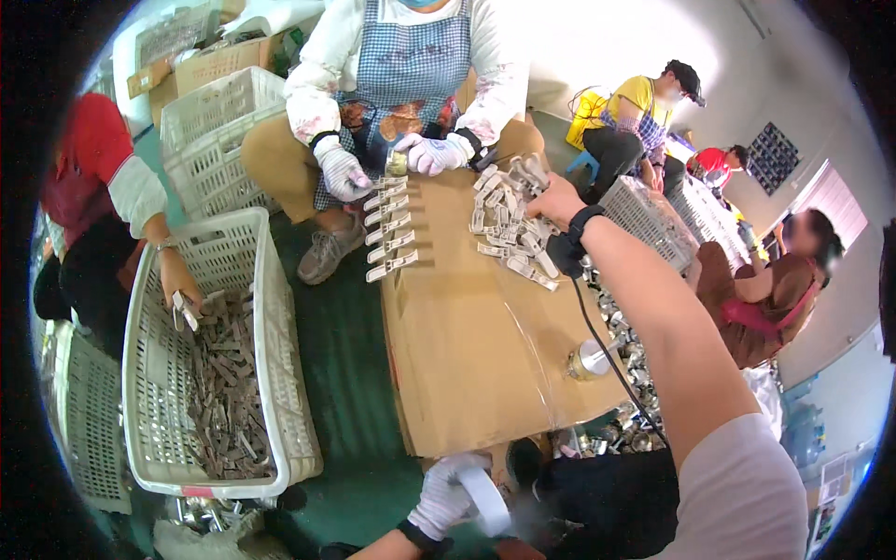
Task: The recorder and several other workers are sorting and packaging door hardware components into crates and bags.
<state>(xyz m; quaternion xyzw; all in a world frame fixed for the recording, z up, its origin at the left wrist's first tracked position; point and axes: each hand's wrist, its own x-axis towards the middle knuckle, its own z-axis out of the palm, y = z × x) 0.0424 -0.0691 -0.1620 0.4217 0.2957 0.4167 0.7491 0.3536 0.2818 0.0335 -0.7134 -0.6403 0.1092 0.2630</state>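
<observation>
My right hand (557, 203), bare and with a black strap at the wrist, reaches to the far right of a cardboard box (467, 345). Its fingers close around pale clips at the edge of a loose heap of clips (504, 215). Low in front of the box, my left hand (442, 499) wears a striped glove and grips a smooth white curved object (485, 501), whose kind I cannot make out. Along the box's left edge lies a neat row of clips (390, 229). A small jar with a pale top (590, 359) stands near the right edge.
Opposite me, a gloved person (411, 93) works at the box's far edge. At left, another person's hand (177, 280) holds clips over a white crate (271, 373) of grey clips. Shiny metal parts (639, 373) lie right of the box. A black cable (607, 345) trails from my right wrist.
</observation>
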